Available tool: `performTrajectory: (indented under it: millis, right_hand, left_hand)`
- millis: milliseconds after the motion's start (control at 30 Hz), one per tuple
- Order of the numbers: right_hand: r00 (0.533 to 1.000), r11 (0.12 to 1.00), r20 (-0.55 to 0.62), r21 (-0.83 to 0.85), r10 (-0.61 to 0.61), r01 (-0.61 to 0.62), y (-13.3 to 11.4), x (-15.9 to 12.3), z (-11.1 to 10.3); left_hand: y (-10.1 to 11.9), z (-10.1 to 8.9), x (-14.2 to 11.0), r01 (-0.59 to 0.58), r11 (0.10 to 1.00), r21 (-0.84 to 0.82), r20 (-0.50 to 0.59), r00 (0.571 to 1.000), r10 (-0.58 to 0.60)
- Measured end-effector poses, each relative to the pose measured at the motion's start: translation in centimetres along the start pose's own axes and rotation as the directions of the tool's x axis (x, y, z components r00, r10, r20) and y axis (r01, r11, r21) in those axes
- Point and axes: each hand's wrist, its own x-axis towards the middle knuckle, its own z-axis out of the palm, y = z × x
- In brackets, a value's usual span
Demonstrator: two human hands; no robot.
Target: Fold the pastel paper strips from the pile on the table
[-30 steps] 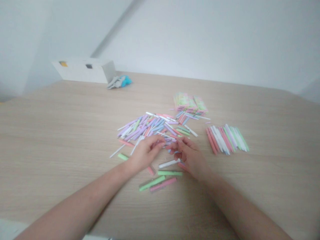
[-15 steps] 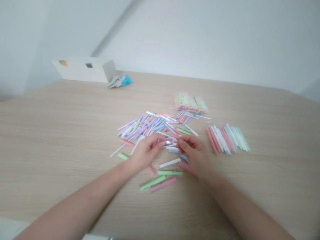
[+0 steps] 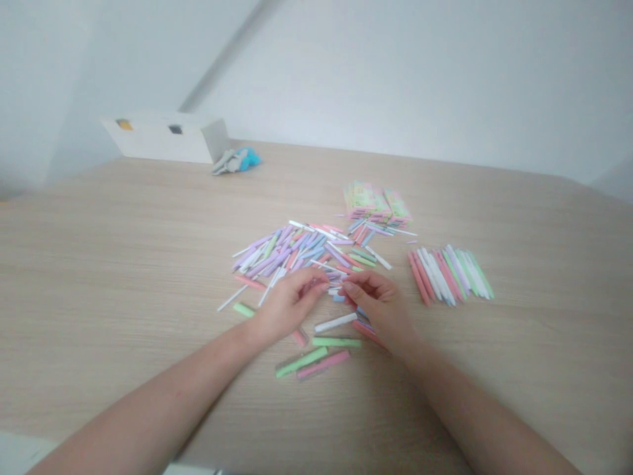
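Note:
A loose heap of pastel sticks in purple, pink, green, white and blue lies at the middle of the wooden table. My left hand and my right hand meet at the heap's near edge, fingertips curled and almost touching. Between the pinched fingertips sits something small and pale that I cannot make out. A few separate sticks lie below the hands: a white one, two green ones and a pink one.
A tidy row of sorted sticks lies to the right. A stack of patterned flat packets sits behind the heap. A white box and a crumpled blue-grey cloth stand at the far left by the wall.
My right hand has drawn its fingers in and shifted slightly toward the left hand. The left hand has stayed almost still.

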Motion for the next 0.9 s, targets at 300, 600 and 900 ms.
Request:
performTrajectory:
  millis: [300,600,900]
  right_hand:
    - [0.984,0.969,0.129,-0.198,-0.126,0.15,0.1,-0.7,0.5]
    - [0.961,0.898,0.236,-0.376,-0.145,0.228,1.0,-0.5,0.1]
    - [0.98,0.957,0.184,-0.265,-0.07,0.118,0.5,-0.6,0.2]
  left_hand:
    - [0.0,0.1,0.0,-0.032,0.998,-0.053,0.042,0.999,0.034]
    - [0.0,0.3,0.2,0.137,0.955,-0.263,0.072,0.99,-0.122]
    - [0.2,0.2,0.9,0.309,0.426,-0.85,0.155,0.921,-0.357]
